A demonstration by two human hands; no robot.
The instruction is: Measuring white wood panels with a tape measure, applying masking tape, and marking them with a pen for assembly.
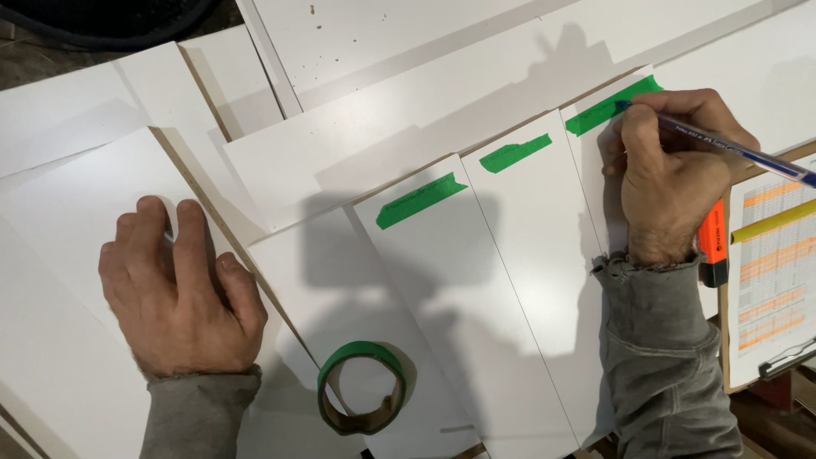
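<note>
The right hand (671, 183) has its fingers (639, 136) clenched around a blue ballpoint pen (735, 149), its tip pressed to a strip of green masking tape (614, 105) stuck across the top end of a narrow white laminated panel (595, 183). The pen looks light, stiff and smooth, best held low on the barrel near the tip, as it is now. The left hand (178, 289) lies well to the left of that panel, palm down with fingers loosely curled and released, pressing on a larger white board (59, 246); it holds nothing.

Just left of the taped panel lie two more white panels side by side, each with its own green tape label at the top: a short one (514, 153) and a longer slanted one (420, 201). The tape is thin, soft and easy to tear. The roll of green tape (362, 399), on a brown cardboard core, rests below and left of the panels. Right of the writing hand, a clipboard (775, 263) carries a white printed sheet with orange-shaded rows, a yellow pencil (773, 221) across it, and an orange highlighter (713, 246) at its edge. The panels look rigid, slick-faced and prone to chipping at the edges.
</note>
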